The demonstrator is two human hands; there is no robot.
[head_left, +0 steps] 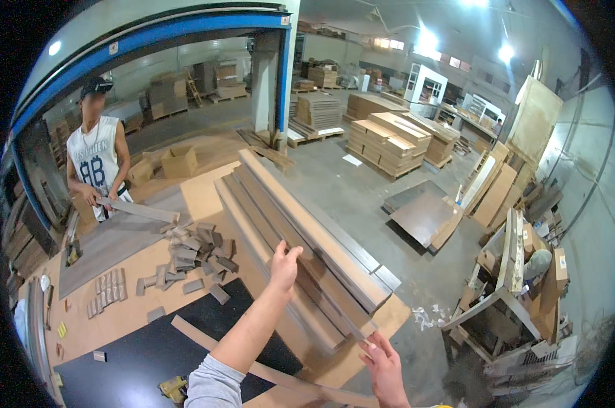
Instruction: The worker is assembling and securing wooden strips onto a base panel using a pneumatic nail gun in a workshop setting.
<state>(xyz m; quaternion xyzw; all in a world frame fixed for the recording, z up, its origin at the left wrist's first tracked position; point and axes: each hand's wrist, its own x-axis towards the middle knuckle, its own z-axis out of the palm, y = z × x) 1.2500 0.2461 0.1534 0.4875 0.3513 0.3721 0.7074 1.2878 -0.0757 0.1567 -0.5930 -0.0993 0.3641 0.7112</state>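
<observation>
A long, narrow brown wooden board [336, 297] lies slanted along a stack of similar boards [321, 245] on the worktable. My left hand [285, 267] grips it near its middle, thumb and fingers closed at its edge. At the near end, my right hand [382, 359] pinches the board's tip between thumb and fingers. A light wooden strip [202, 340] runs under my left forearm, across a black panel [117, 370]. Beside the panel's far edge sits a heap of small grey-brown wood blocks [192, 248].
Across the table a person [96, 156] holds a long strip [144, 209]. A yellowish tool [173, 389] lies by my left sleeve. Short pieces stand in rows [107, 292] at the left. Beyond the table's right edge are floor panels [423, 221], stacked boards [389, 143] and a scrap-filled frame [508, 306].
</observation>
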